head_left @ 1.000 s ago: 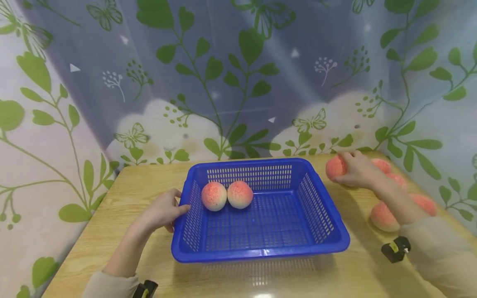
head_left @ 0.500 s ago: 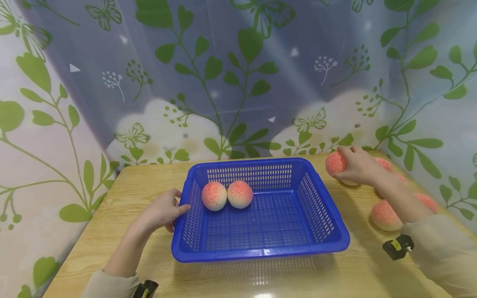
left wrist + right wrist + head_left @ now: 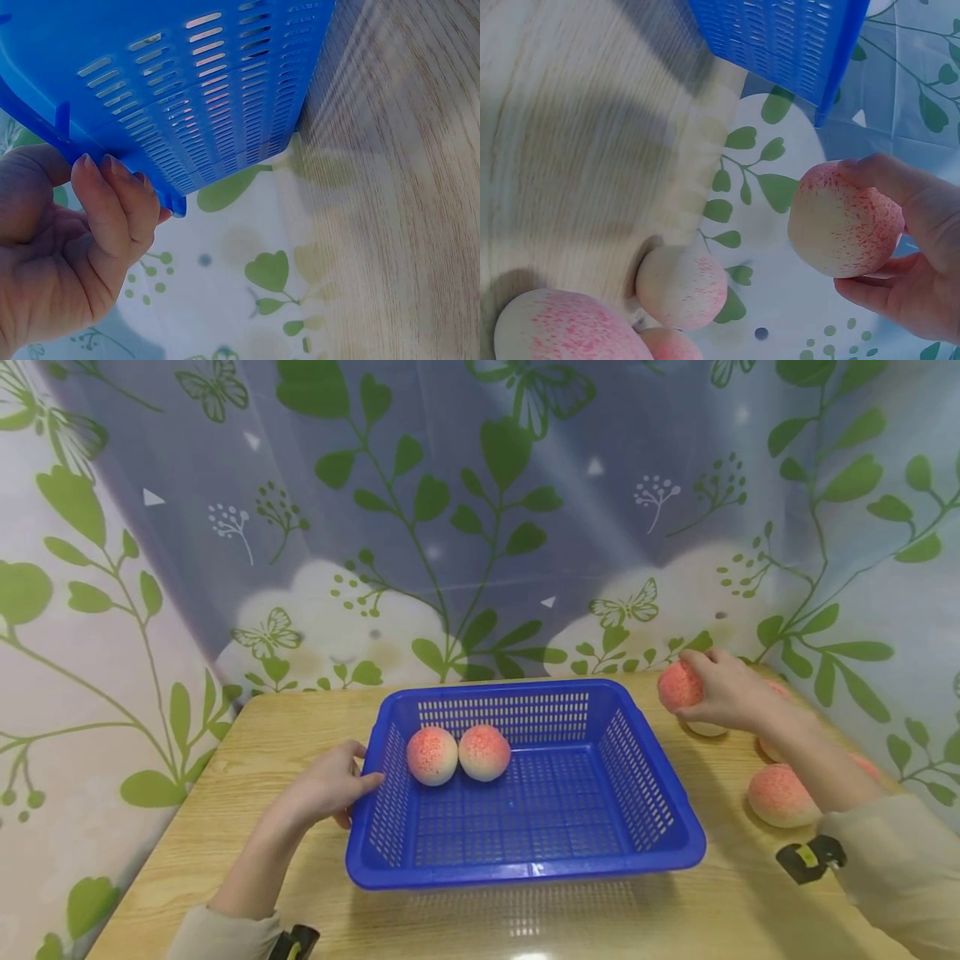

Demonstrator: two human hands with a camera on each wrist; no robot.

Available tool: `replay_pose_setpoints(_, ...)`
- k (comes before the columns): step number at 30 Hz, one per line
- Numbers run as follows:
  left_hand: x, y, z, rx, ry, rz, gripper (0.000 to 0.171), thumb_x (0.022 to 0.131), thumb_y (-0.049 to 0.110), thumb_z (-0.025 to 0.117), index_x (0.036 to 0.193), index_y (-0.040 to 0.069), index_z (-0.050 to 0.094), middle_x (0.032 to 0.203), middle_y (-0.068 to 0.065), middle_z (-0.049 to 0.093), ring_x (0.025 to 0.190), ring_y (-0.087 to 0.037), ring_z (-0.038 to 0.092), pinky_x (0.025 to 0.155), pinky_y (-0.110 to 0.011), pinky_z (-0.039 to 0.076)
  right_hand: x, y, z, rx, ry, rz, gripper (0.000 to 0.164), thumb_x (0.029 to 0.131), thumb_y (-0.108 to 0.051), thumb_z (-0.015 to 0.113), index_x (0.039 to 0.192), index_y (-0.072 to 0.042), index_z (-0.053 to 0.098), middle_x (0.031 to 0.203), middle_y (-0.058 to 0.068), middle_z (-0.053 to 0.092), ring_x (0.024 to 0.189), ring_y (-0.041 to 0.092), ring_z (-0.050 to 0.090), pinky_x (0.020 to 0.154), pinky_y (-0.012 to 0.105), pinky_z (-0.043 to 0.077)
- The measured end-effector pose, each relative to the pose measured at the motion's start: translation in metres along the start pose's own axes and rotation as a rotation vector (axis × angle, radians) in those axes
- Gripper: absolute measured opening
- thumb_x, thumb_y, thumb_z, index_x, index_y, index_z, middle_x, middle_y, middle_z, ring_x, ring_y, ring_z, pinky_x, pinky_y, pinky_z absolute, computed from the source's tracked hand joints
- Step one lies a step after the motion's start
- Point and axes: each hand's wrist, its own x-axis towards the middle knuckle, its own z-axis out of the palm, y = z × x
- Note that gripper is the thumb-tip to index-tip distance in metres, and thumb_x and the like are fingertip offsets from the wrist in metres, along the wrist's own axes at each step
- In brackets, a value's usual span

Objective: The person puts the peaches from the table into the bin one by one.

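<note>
Peaches (image 3: pixel 432 757) are lying in and right of the blue basket (image 3: pixel 525 870), whose left rim the left hand (image 3: pixel 333 783) is gripping: two are resting toward its left end; beyond its right rim, the right hand (image 3: pixel 723 691) is gripping a peach (image 3: pixel 679 686), now raising it higher, separating it from those on the surface (image 3: pixel 390 922).

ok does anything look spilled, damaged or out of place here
Nothing stands out. The blue basket is upright with no visible crack, the two peaches inside sit side by side, and the peach in the right hand looks intact.
</note>
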Motion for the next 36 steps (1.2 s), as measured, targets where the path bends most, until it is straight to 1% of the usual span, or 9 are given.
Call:
replay_pose_setpoints(6, 0.0, -0.001, 0.001, -0.004, 0.006, -0.003, 0.045, 0.091, 0.013, 0.056, 0.124, -0.013, 0.037, 0.07, -0.014, 0.055, 0.045, -0.019, 0.058, 0.043, -0.032, 0.053, 0.0, -0.003, -0.006, -0.019, 0.016, -0.012, 0.082, 0.077, -0.027, 0.073, 0.138, 0.008, 0.03, 0.12, 0.039, 0.037, 0.096, 0.047, 0.05, 0.071, 0.057, 0.048)
replay_pose_setpoints(14, 0.0, -0.001, 0.0, 0.013, 0.009, 0.009, 0.045, 0.091, 0.013, 0.056, 0.123, -0.013, 0.038, 0.069, -0.014, 0.054, 0.043, -0.018, 0.057, 0.043, -0.034, 0.053, 0.001, -0.008, -0.014, -0.046, 0.046, -0.037, 0.08, 0.075, -0.023, 0.073, 0.136, 0.008, 0.03, 0.12, 0.039, 0.036, 0.097, 0.049, 0.049, 0.071, 0.058, 0.048)
replay_pose_setpoints(22, 0.0, -0.001, -0.001, 0.021, 0.011, 0.019, 0.043, 0.091, 0.013, 0.056, 0.121, -0.013, 0.04, 0.067, -0.013, 0.054, 0.043, -0.018, 0.056, 0.044, -0.035, 0.053, 0.001, -0.018, -0.023, -0.026, 0.038, -0.06, 0.08, 0.076, -0.023, 0.073, 0.138, 0.004, 0.03, 0.123, 0.037, 0.036, 0.102, 0.049, 0.046, 0.072, 0.058, 0.048)
replay_pose_setpoints(25, 0.0, -0.001, -0.001, 0.023, 0.013, 0.017, 0.043, 0.091, 0.013, 0.056, 0.121, -0.012, 0.04, 0.067, -0.013, 0.054, 0.043, -0.018, 0.055, 0.043, -0.033, 0.053, 0.001, -0.022, -0.026, -0.02, 0.028, -0.058, 0.081, 0.077, -0.024, 0.072, 0.139, 0.004, 0.029, 0.125, 0.037, 0.034, 0.105, 0.05, 0.044, 0.075, 0.059, 0.047)
replay_pose_setpoints(29, 0.0, -0.001, -0.001, 0.019, 0.014, 0.015, 0.042, 0.091, 0.013, 0.056, 0.121, -0.012, 0.04, 0.067, -0.013, 0.054, 0.043, -0.017, 0.055, 0.043, -0.033, 0.053, 0.002, -0.029, -0.029, -0.016, 0.022, -0.059, 0.082, 0.076, -0.024, 0.072, 0.14, 0.002, 0.028, 0.128, 0.036, 0.033, 0.11, 0.05, 0.041, 0.079, 0.062, 0.044)
replay_pose_setpoints(32, 0.0, -0.001, -0.001, 0.011, 0.012, 0.011, 0.041, 0.091, 0.013, 0.056, 0.12, -0.012, 0.041, 0.067, -0.013, 0.054, 0.043, -0.018, 0.055, 0.044, -0.035, 0.053, 0.002, -0.034, -0.029, -0.02, 0.029, -0.076, 0.081, 0.076, -0.024, 0.073, 0.139, 0.002, 0.029, 0.128, 0.035, 0.034, 0.11, 0.049, 0.042, 0.08, 0.061, 0.045)
replay_pose_setpoints(36, 0.0, -0.001, -0.001, 0.004, 0.01, 0.011, 0.041, 0.091, 0.012, 0.056, 0.12, -0.012, 0.041, 0.067, -0.013, 0.054, 0.043, -0.018, 0.056, 0.043, -0.034, 0.053, 0.002, -0.041, -0.028, -0.009, 0.028, -0.109, 0.08, 0.076, -0.024, 0.073, 0.139, 0.003, 0.03, 0.126, 0.034, 0.036, 0.104, 0.047, 0.046, 0.076, 0.057, 0.048)
